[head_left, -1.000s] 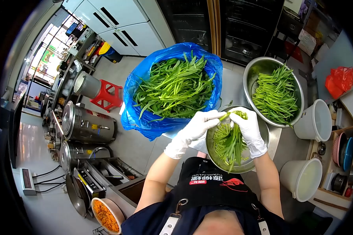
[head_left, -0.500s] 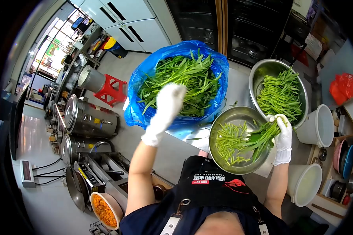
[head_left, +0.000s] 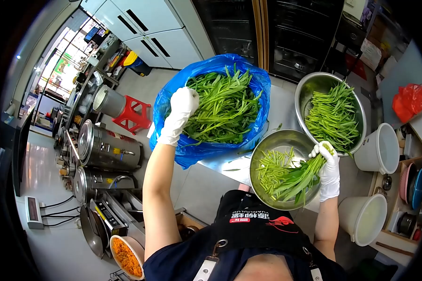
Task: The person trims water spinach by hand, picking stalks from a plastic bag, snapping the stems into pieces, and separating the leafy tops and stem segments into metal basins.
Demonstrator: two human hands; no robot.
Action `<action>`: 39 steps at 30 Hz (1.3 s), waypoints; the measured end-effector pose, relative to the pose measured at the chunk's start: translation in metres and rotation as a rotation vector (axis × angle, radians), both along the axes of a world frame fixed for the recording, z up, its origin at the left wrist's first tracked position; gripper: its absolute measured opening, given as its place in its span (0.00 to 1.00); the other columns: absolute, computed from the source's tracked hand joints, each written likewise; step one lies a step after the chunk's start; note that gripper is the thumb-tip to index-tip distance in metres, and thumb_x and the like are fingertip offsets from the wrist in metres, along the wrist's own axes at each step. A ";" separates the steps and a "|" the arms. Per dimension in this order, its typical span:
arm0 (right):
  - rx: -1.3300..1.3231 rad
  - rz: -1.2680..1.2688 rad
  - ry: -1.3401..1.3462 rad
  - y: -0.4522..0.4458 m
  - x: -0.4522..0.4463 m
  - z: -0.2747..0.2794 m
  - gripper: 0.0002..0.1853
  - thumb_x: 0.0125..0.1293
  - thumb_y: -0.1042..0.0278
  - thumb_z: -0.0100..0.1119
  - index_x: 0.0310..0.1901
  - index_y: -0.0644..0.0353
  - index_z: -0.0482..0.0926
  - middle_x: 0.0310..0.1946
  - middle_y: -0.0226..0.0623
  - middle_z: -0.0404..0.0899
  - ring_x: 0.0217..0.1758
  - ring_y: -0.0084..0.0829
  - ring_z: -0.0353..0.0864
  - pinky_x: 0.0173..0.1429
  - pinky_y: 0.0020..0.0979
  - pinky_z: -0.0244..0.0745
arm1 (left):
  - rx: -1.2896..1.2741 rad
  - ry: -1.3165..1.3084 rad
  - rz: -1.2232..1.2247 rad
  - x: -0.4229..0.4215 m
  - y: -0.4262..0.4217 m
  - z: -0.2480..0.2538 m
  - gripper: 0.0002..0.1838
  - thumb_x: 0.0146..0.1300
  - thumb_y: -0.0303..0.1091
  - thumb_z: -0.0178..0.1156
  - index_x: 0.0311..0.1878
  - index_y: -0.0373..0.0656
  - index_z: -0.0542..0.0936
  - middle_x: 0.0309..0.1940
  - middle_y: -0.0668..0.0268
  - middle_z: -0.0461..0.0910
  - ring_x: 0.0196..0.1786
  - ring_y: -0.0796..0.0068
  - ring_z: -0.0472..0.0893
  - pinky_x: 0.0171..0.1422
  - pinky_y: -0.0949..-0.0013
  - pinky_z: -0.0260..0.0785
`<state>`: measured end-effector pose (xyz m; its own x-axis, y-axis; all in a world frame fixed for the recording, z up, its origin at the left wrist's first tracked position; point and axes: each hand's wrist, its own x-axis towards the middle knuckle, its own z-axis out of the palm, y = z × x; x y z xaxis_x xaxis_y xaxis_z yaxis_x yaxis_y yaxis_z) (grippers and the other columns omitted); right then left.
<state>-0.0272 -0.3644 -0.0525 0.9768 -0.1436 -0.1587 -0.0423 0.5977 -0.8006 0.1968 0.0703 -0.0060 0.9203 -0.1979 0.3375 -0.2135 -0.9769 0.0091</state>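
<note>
My right hand [head_left: 328,171], in a white glove, is closed around a bunch of water spinach [head_left: 299,178]. The leafy ends hang over a steel bowl [head_left: 255,183], and the cut stem ends poke out above my fingers. Short cut stem pieces [head_left: 273,167] lie in that bowl. My left hand [head_left: 184,104], gloved too, has its fingers curled at the left side of a heap of loose water spinach [head_left: 227,105]. A blue plastic bag [head_left: 161,104] surrounds this heap. Whatever the left fingers grip, if anything, is hidden.
A larger steel basin [head_left: 301,100] with long green stems stands behind the bowl on a metal table [head_left: 282,96]. White buckets [head_left: 377,150] are at the right. On the left are a red stool [head_left: 135,114], steel pots [head_left: 109,143] and a tub of orange shreds [head_left: 126,256].
My left hand has moved left, from over the middle of the heap to its left side. The bunch in my right hand has swung slightly lower, and the camera view has shifted a little.
</note>
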 end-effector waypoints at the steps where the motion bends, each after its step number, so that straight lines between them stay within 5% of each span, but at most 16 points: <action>1: -0.006 -0.017 0.018 0.004 -0.001 0.006 0.07 0.65 0.73 0.59 0.41 0.63 0.73 0.31 0.36 0.73 0.33 0.29 0.74 0.45 0.32 0.75 | -0.050 0.063 0.036 0.000 0.000 0.006 0.08 0.55 0.36 0.64 0.34 0.46 0.88 0.30 0.55 0.84 0.36 0.54 0.84 0.42 0.59 0.77; 5: -0.024 0.038 -0.044 0.004 -0.003 0.004 0.07 0.66 0.71 0.58 0.41 0.63 0.72 0.30 0.35 0.72 0.33 0.28 0.74 0.46 0.32 0.75 | -0.103 0.167 -0.020 0.016 0.034 0.006 0.10 0.58 0.31 0.59 0.39 0.45 0.88 0.31 0.57 0.86 0.35 0.57 0.85 0.44 0.61 0.76; 9: -0.036 0.028 -0.005 0.004 -0.002 -0.001 0.06 0.67 0.71 0.58 0.41 0.62 0.73 0.29 0.34 0.71 0.33 0.27 0.73 0.46 0.31 0.74 | -0.152 0.566 0.028 -0.002 0.027 0.042 0.10 0.60 0.34 0.61 0.39 0.43 0.88 0.25 0.59 0.85 0.29 0.62 0.84 0.41 0.64 0.76; 16: 0.095 0.005 0.090 0.003 -0.001 -0.017 0.06 0.68 0.71 0.57 0.43 0.60 0.73 0.29 0.31 0.72 0.32 0.26 0.73 0.44 0.31 0.73 | 0.464 0.218 0.009 -0.009 0.028 0.007 0.11 0.48 0.40 0.71 0.29 0.42 0.86 0.27 0.55 0.84 0.33 0.57 0.86 0.38 0.61 0.78; 22: 0.060 -0.020 0.143 0.007 -0.006 -0.016 0.05 0.67 0.71 0.58 0.41 0.60 0.74 0.28 0.31 0.72 0.32 0.27 0.73 0.43 0.31 0.73 | 0.481 0.037 -0.031 -0.006 0.034 -0.008 0.03 0.48 0.29 0.62 0.25 0.43 0.84 0.25 0.58 0.83 0.32 0.58 0.84 0.35 0.60 0.76; 28: 0.105 -0.013 0.166 0.001 -0.011 -0.022 0.04 0.67 0.71 0.57 0.41 0.60 0.74 0.28 0.32 0.72 0.31 0.27 0.73 0.43 0.31 0.73 | 0.225 0.029 0.003 0.000 0.041 -0.014 0.05 0.50 0.33 0.63 0.28 0.43 0.84 0.29 0.58 0.80 0.38 0.57 0.81 0.40 0.58 0.76; 31: 0.129 -0.008 0.171 -0.002 -0.012 -0.027 0.04 0.67 0.71 0.57 0.40 0.60 0.74 0.28 0.32 0.72 0.31 0.27 0.73 0.43 0.32 0.73 | 0.068 -0.038 -0.173 -0.009 0.034 0.022 0.07 0.52 0.36 0.67 0.31 0.42 0.85 0.30 0.60 0.82 0.37 0.58 0.82 0.40 0.60 0.75; 34: 0.132 -0.010 0.179 -0.001 -0.010 -0.027 0.05 0.67 0.72 0.58 0.41 0.61 0.75 0.28 0.32 0.73 0.31 0.27 0.74 0.41 0.31 0.73 | -0.294 0.206 0.001 -0.031 0.012 0.060 0.09 0.58 0.35 0.66 0.37 0.39 0.85 0.34 0.57 0.84 0.38 0.58 0.84 0.46 0.62 0.75; 39: -0.060 0.035 0.159 0.025 0.003 0.001 0.09 0.65 0.73 0.62 0.44 0.65 0.78 0.26 0.32 0.76 0.27 0.25 0.76 0.33 0.25 0.72 | -0.417 0.303 -0.036 -0.061 -0.001 0.061 0.10 0.62 0.31 0.64 0.43 0.36 0.85 0.36 0.55 0.86 0.38 0.65 0.85 0.47 0.66 0.75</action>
<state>-0.0244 -0.3389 -0.0518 0.9445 -0.1244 -0.3042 -0.1913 0.5446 -0.8166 0.1355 0.0688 0.0549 0.9840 -0.1368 0.1138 -0.1744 -0.8693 0.4626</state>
